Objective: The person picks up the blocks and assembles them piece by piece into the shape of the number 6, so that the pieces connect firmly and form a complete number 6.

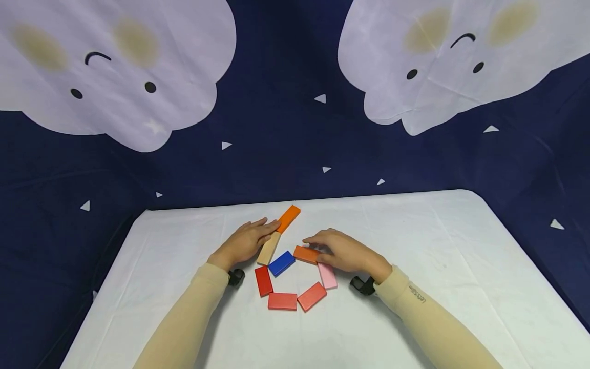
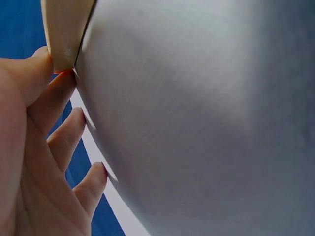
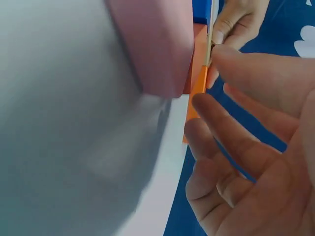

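Note:
My left hand [image 1: 246, 243] reaches over the upper left of a block arrangement, its fingers extended. Its fingertips touch near the joint of a natural wood block [image 1: 268, 251] and a bright orange block [image 1: 289, 218]. In the left wrist view, the thumb and index finger meet the end of the wood block [image 2: 66, 34]. My right hand [image 1: 345, 251] hovers with bent, spread fingers beside a darker orange block [image 1: 304, 253] and a pink block [image 1: 328, 277]. In the right wrist view, its fingertips hold nothing; the pink block [image 3: 157, 49] stands apart from them.
A blue block [image 1: 281, 263], a red block [image 1: 264, 281] and two coral red blocks, the left coral block [image 1: 282, 301] and the right coral block [image 1: 312, 296], complete a ring on the white table [image 1: 415, 246]. A dark blue cloud-printed cloth [image 1: 286, 123] hangs behind.

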A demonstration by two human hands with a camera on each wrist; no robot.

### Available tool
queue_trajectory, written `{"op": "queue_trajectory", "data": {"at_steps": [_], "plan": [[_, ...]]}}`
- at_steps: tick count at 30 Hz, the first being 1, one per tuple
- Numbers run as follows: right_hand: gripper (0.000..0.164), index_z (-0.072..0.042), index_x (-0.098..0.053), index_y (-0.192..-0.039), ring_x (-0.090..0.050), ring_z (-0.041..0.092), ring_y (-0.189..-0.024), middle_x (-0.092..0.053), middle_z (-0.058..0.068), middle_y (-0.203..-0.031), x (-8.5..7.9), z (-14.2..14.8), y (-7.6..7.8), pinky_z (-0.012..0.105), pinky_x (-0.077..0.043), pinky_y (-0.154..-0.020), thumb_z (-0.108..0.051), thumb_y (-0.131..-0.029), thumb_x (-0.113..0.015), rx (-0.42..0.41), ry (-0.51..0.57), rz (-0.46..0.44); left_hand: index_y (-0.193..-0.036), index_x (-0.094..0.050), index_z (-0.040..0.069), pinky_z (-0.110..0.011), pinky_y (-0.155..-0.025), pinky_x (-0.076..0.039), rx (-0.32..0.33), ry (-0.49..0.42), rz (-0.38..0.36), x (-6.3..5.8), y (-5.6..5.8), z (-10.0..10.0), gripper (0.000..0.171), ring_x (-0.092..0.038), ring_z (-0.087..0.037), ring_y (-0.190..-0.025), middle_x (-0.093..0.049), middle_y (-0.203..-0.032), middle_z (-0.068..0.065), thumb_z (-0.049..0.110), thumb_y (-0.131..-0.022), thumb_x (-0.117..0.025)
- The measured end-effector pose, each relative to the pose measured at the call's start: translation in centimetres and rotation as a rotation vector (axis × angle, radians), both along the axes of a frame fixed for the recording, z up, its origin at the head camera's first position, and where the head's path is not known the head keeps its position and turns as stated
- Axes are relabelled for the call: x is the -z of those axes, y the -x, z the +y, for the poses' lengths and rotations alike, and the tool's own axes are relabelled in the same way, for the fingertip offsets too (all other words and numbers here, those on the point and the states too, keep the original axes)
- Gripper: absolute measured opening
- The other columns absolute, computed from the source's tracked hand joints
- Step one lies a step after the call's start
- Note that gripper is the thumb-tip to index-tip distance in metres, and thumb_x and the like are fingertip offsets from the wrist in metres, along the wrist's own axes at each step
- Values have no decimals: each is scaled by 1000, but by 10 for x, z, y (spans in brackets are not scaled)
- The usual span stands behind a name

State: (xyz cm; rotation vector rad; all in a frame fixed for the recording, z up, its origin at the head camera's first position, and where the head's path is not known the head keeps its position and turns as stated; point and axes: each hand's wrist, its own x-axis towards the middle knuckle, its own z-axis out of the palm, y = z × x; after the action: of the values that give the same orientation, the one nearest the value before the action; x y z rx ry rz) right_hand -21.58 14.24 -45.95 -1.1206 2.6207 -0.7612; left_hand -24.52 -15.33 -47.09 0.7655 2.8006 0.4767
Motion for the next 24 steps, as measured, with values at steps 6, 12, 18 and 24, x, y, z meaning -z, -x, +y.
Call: {"op": "queue_trajectory", "data": {"at_steps": [6,12,18,24], "plan": [[52,-6,-62,-137,-57,21,-118,-65,3,-127,2,21,-22,45,-46,-104,-24,-90,-77,83,11,-47,-155,-41,19,-57,-120,-21,3,-3,3,0,1,-1,49,-31,-29,-148,-42,-157,-1,25,-108,-48],[62,-5,-61,-136,-56,22,-120,-63,4,-128,6,25,-36,45,-46,-105,-29,-83,-83,97,-11,-63,-155,-41,20,-57,-120,-21,-12,-2,-2,-1,1,-2,48,-32,-29,-148,-43,-156,-2,25,-108,-49],[58,-5,-64,-131,-56,21,-118,-64,4,-127,8,22,-40,43,-47,-104,-29,-82,-85,114,-17,-48,-156,-41,21,-56,-121,-20,-19,2,-15,0,-1,-2,49,-31,-28,-149,-43,-157,-2,25,-108,-48],[58,-7,-64,-132,-56,21,-120,-64,2,-128,9,24,-41,44,-46,-106,-31,-83,-84,110,-2,-42,-155,-41,21,-56,-121,-20,-34,-1,-16,0,0,-2,48,-31,-28,-148,-44,-156,-3,26,-108,-48]]}}
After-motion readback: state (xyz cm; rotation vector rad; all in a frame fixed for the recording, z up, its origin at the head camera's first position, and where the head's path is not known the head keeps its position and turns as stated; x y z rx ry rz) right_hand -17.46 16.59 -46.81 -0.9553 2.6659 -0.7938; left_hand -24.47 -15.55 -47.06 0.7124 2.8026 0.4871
